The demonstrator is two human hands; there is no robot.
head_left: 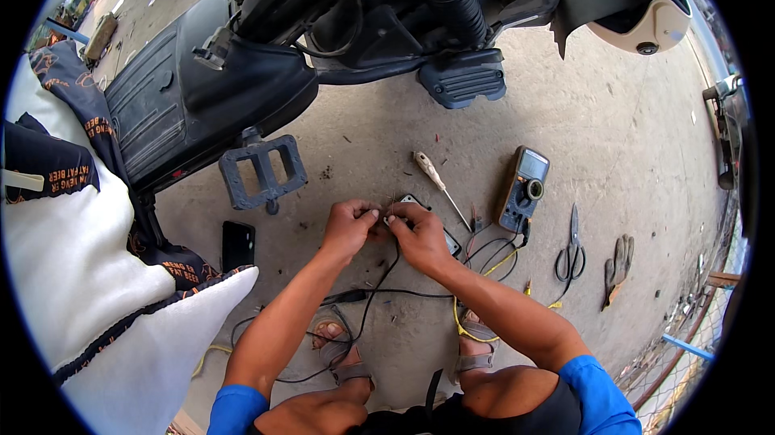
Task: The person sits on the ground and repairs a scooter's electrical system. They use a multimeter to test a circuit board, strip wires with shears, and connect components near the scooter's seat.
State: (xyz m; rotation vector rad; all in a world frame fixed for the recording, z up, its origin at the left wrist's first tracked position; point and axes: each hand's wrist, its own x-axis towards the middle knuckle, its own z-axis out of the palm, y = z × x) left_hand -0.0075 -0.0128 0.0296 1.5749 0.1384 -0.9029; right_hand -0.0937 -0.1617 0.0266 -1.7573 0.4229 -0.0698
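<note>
My left hand (350,226) and my right hand (416,235) are close together low over the concrete, fingertips pinched and nearly touching. A black cable (391,267) runs up from near my feet to the fingers of my right hand, which seem to pinch its end. Thin wire strands (393,199) show faintly by the fingertips. What my left fingers hold is too small to make out. Under and beside my right hand lies a flat grey device (450,243), partly hidden by the hand. Just beyond it, a screwdriver (432,175) with a pale handle rests on the ground.
A multimeter (521,190) with leads lies at right, then scissors (571,249) and a glove (617,271). A black phone (238,245) is at left, below a pedal (263,172). A black two-wheeler (218,84) spans the far side. White cloth (73,257) hangs at left.
</note>
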